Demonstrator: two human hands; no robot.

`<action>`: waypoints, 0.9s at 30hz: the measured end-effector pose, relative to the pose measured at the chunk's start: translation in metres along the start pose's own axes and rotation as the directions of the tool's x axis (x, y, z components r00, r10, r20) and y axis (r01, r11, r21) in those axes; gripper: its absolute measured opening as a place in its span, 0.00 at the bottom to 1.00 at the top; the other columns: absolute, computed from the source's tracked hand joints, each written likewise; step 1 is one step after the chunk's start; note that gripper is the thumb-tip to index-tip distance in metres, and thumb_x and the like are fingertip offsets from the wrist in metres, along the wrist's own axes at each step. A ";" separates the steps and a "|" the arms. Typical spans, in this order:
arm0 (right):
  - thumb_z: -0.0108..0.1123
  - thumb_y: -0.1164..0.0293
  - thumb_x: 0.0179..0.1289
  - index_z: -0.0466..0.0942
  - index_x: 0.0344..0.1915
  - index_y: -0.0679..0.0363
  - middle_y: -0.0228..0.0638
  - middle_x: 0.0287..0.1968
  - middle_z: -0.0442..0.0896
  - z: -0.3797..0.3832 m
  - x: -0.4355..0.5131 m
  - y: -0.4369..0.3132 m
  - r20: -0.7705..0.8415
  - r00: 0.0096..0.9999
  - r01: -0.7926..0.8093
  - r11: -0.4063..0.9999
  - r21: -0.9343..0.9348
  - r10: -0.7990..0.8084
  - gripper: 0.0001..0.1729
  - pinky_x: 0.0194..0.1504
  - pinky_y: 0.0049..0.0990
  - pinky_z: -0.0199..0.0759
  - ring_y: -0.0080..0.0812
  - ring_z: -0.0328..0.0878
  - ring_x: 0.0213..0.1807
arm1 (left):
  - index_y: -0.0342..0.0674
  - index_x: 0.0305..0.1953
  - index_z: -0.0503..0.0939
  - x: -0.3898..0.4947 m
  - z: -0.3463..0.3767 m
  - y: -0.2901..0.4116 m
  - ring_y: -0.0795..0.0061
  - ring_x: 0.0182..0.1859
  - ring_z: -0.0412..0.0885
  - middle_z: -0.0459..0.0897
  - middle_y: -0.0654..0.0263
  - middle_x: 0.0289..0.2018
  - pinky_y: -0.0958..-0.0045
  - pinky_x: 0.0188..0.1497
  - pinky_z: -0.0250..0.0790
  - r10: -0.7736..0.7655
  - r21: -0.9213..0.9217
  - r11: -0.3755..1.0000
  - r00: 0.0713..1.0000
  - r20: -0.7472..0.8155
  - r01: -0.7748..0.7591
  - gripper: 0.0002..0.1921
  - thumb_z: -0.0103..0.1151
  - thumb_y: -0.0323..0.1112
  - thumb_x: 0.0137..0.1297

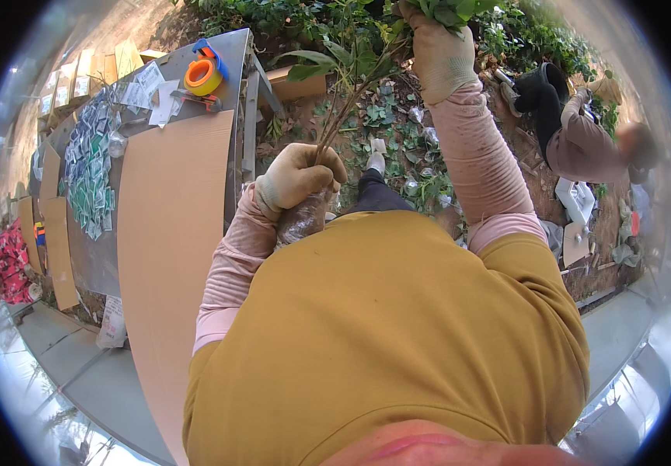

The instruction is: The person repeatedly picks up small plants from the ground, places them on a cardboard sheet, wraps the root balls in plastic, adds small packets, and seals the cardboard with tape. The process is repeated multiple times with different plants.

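Note:
My left hand (303, 177), in a pale work glove, is closed round the lower stems of a leafy plant (344, 87). Directly below that fist, a root ball wrapped in clear plastic (302, 221) rests near my shirt. My right hand (440, 49), gloved as well, reaches up to the top edge of the view, beside green leaves (455, 11). Its fingers are mostly hidden, so whether it grips the foliage cannot be told. The stems run from my left fist up towards the right hand.
On the metal table (93, 262) at left lie a cardboard sheet (175, 233), a pile of small packets (90, 163), papers (149, 81) and a tape dispenser (202, 76). Plants and plastic scraps litter the ground. One person (586, 145) crouches at right; another (9, 262) is far left.

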State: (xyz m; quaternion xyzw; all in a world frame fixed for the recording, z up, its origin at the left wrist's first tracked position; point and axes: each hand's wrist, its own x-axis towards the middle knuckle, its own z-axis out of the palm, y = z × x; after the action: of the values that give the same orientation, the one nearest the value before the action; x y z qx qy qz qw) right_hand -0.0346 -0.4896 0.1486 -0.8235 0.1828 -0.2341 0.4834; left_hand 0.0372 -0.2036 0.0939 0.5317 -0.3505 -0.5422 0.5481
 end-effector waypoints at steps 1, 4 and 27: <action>0.63 0.62 0.62 0.74 0.57 0.56 0.35 0.52 0.78 -0.016 0.009 -0.002 0.042 0.999 -0.015 0.999 -0.033 0.016 0.24 0.49 0.37 0.76 0.36 0.81 0.48 | 0.28 0.35 0.83 -0.006 0.000 -0.004 0.76 0.32 0.81 0.85 0.63 0.29 0.72 0.51 0.68 -0.066 -0.007 0.998 0.998 -0.007 0.066 0.10 0.52 0.24 0.55; 0.63 0.58 0.64 0.71 0.61 0.54 0.35 0.57 0.76 -0.070 0.032 -0.005 0.151 0.984 -0.073 0.982 -0.177 0.100 0.28 0.51 0.37 0.76 0.35 0.80 0.51 | 0.28 0.31 0.84 -0.025 0.006 -0.017 0.73 0.29 0.80 0.86 0.61 0.27 0.63 0.72 0.57 -0.248 -0.132 0.963 0.964 -0.094 0.235 0.12 0.49 0.23 0.48; 0.57 0.48 0.71 0.60 0.74 0.57 0.39 0.51 0.83 0.024 0.054 -0.046 0.425 0.905 -0.168 0.942 0.291 0.030 0.40 0.50 0.33 0.80 0.28 0.82 0.50 | 0.24 0.36 0.80 -0.075 -0.006 -0.027 0.72 0.31 0.84 0.84 0.57 0.26 0.76 0.36 0.75 -0.237 -0.258 0.941 0.970 -0.044 0.218 0.11 0.47 0.22 0.56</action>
State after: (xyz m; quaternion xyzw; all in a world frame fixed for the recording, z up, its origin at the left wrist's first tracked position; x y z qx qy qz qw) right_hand 0.0269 -0.4797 0.1907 -0.7540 0.0775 -0.0555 0.6500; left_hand 0.0241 -0.1256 0.0813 0.5149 -0.1945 -0.6217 0.5573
